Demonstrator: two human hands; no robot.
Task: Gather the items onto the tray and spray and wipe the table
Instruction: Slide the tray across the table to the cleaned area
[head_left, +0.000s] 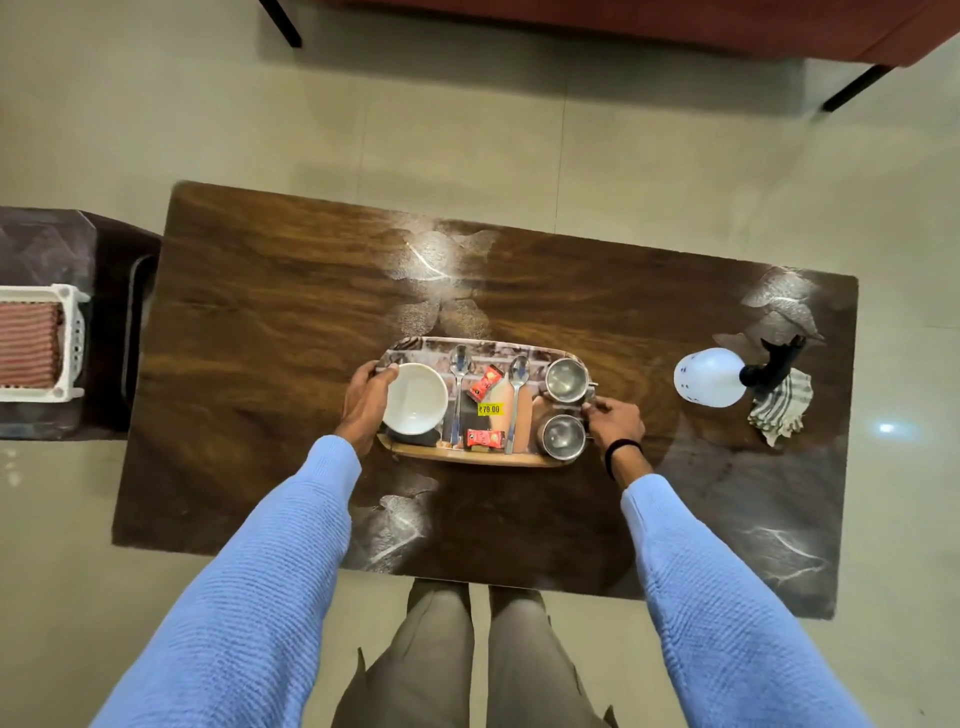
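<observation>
At the middle of the table (260, 312), close to your side of it, the tray (483, 460) is sitting loaded, and you are taking it by both short ends. Your left hand (363, 400) is curling round the left rim beside the white bowl (415, 397). Your right hand (615, 421) is closing its fingers at the right end, just by the handles of the two steel cups (566, 380). I am judging that it is gripping the rim rather than a handle, though the fingertips are too small to tell for sure.

Since the gathering is looking finished, the step in hand is probably moving the tray off so the wood can be sprayed. Make sure both hands are holding rim, not crockery. Raise the two ends together and carry it level, because the bowl and cups are standing loose and the two spoons (458, 395) and red sachets (483, 384) are lying free between them. The bowl end may be feeling heavier, so be matching your lift on that side.

Across your body is how the tray's long axis is running, parallel with the table's long edge. The spoons are lying crosswise on it, bowls pointing away from you and handles towards you. Well off to your right, the spray bottle (709, 376) and striped cloth (782, 408) are waiting, touching each other.
</observation>
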